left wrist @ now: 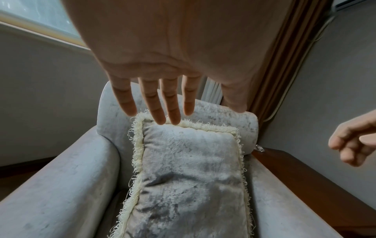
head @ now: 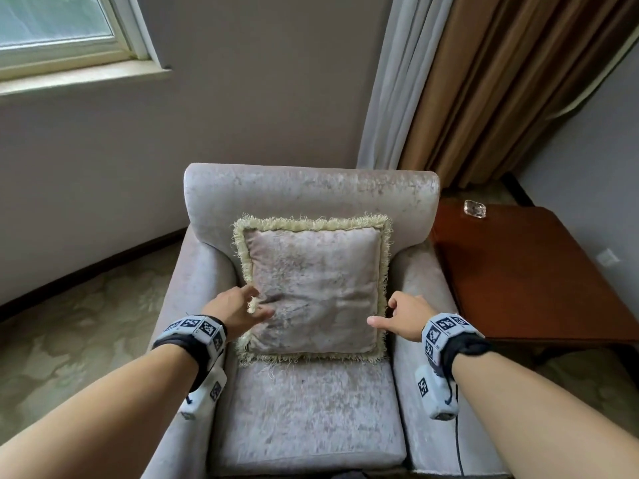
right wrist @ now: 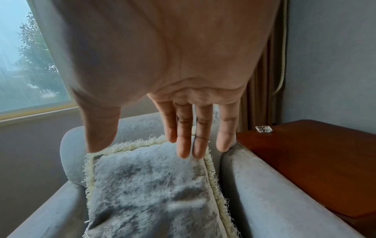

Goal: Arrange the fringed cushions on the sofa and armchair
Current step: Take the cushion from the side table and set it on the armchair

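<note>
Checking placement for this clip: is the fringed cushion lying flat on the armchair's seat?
No, the fringed cushion stands upright on the armchair seat, leaning against the backrest, as the head view shows.

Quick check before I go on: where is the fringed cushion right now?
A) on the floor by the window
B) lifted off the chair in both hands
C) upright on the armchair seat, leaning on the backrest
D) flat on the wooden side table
C: the cushion stands on the armchair seat against the backrest; the left hand and right hand are open at its sides, gripping nothing.
</note>
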A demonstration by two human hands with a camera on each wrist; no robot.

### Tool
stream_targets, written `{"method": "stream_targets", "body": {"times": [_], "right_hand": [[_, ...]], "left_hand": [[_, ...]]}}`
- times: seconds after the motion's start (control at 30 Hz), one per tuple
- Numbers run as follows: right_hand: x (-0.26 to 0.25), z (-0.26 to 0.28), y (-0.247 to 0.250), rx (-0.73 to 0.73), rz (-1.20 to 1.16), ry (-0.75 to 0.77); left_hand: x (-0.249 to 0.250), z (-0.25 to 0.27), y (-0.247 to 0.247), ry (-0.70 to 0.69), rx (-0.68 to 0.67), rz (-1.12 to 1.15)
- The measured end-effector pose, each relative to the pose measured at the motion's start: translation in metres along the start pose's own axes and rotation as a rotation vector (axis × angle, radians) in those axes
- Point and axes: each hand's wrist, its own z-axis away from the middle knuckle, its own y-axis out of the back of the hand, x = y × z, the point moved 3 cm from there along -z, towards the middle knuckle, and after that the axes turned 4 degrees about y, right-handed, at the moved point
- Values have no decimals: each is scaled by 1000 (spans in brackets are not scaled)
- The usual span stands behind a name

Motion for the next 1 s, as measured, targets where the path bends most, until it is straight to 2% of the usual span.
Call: {"method": "stream_targets", "body": {"times": [0.2, 0.33, 0.43, 0.67, 0.77, 0.9, 1.0], "right_hand": [[18, -105, -7, -75, -109, -59], [35, -186, -28, -91, -180, -119], [51, -230, -48, -114, -191, -164], [59, -291, -72, -68, -258, -256], [61, -313, -88, -28, -328, -305], [70, -339, -112, -24, -412, -283], [84, -358, -135, -45, -440, -259]], "left_hand": [[-12, -78, -29, 128, -47, -33], [-24, -150, -61, 226, -60, -5], [-34, -183, -92, 308, -105, 19], [-52, -230, -125, 426, -133, 111], [-65, -254, -143, 503, -130, 242], [-87, -286, -179, 447, -117, 439], [-93, -296, -200, 416, -172, 466]]}}
